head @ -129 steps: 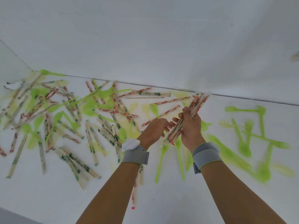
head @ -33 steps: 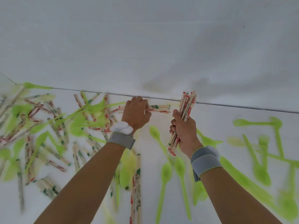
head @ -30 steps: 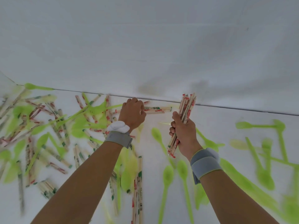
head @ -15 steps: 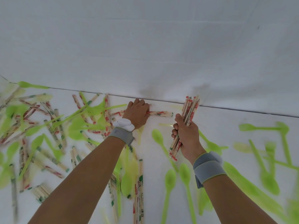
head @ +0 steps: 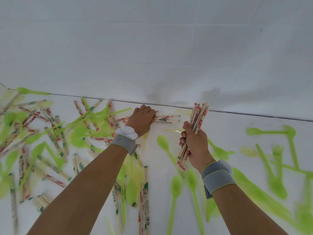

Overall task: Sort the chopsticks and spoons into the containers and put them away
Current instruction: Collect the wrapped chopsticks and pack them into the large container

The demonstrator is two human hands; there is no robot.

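- Head view looks down on a white tabletop [head: 228, 129] that meets a white wall [head: 152, 48] along a dark seam.
- The right hand [head: 194, 143] has its fingers curled tight round a bundle of paper-wrapped wooden chopsticks with red print [head: 197, 121]; the bundle stands tilted, upper ends fanning toward the wall seam, lower ends poking out below the fist above the table.
- The left hand [head: 141, 122] reaches to the far edge of the table, knuckles up, fingers bent down onto a few wrapped chopsticks lying flat near the wall [head: 165, 118]; whether it pinches them or only presses on them cannot be told.
- Those flat chopsticks stick out to the right of the left hand, well apart from the held bundle.
- Each wrist wears a grey fabric band with a white plastic pod [head: 126, 132] on it.
- A loose heap of wrapped chopsticks with red and green print [head: 55, 133], mixed with translucent lime-green plastic spoons [head: 79, 133], covers the table on the left.
- More lime-green spoons [head: 176, 185] lie between the forearms and spread out to the right, several blurred.
- No containers show in this view.
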